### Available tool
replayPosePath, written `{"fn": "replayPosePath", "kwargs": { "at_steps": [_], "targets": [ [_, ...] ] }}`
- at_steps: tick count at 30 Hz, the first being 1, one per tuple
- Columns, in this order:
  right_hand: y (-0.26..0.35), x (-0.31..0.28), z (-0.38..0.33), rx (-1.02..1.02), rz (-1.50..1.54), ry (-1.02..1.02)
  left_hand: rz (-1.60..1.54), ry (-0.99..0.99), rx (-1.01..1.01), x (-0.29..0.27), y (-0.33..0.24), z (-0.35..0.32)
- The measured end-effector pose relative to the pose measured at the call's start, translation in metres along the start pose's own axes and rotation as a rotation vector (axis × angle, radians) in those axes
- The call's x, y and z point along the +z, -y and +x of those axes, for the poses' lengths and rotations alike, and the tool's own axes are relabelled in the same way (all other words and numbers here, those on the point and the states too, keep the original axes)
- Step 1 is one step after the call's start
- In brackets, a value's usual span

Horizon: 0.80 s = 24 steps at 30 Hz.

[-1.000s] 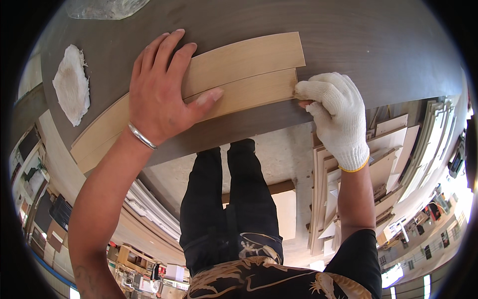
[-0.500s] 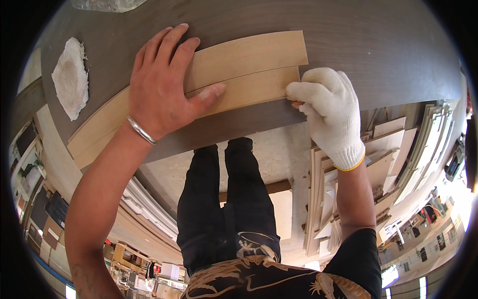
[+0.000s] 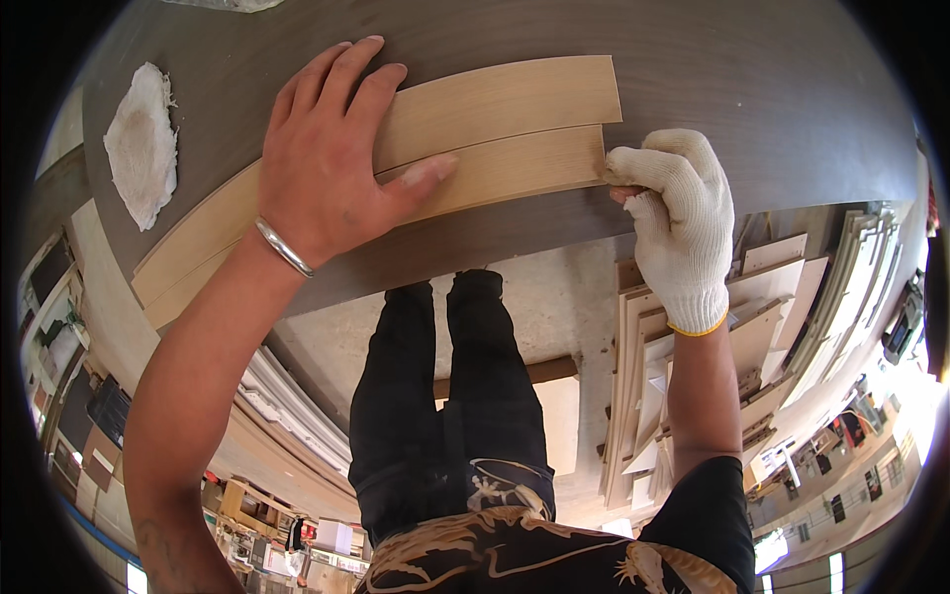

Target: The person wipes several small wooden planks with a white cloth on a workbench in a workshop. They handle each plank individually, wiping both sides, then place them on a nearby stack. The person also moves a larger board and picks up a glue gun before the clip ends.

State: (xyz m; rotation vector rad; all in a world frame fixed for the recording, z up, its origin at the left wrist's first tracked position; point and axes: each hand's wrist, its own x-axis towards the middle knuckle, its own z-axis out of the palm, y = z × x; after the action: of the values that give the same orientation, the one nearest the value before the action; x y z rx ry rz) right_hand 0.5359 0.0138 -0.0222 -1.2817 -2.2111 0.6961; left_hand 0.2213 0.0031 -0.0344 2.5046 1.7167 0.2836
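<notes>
Two long, narrow light-wood boards lie side by side on a dark wood-grain panel. The far board sticks out slightly farther right than the near board. My bare left hand rests on both, fingers spread, thumb over the near one; a metal bangle circles the wrist. At the near board's right end is my right hand, in a white knit glove with a fingertip bare. Its fingers are pinched together just off the board's end; whatever they hold is too small or hidden to make out.
A white wad of cloth or batting lies on the panel at left. Clear plastic shows at the far edge. Cut panels stack below on the right; long strips lie lower left.
My right hand has shifted a little right, away from the near board's end. My left hand, still spread on the boards, appears slightly farther right and up, along with the boards.
</notes>
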Motion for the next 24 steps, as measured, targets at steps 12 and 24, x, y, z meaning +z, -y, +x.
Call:
{"fn": "replayPosePath", "kwargs": {
  "at_steps": [12,24],
  "targets": [
    [0.0056,0.0037,0.0017,-0.120,-0.117,0.043,-0.001,-0.015,0.002,0.0012,-0.0002,0.0001],
    [0.0064,0.0075,0.0013,-0.100,-0.119,-0.002,-0.005,-0.024,0.001,0.0032,0.0015,-0.0022]
  ]
}}
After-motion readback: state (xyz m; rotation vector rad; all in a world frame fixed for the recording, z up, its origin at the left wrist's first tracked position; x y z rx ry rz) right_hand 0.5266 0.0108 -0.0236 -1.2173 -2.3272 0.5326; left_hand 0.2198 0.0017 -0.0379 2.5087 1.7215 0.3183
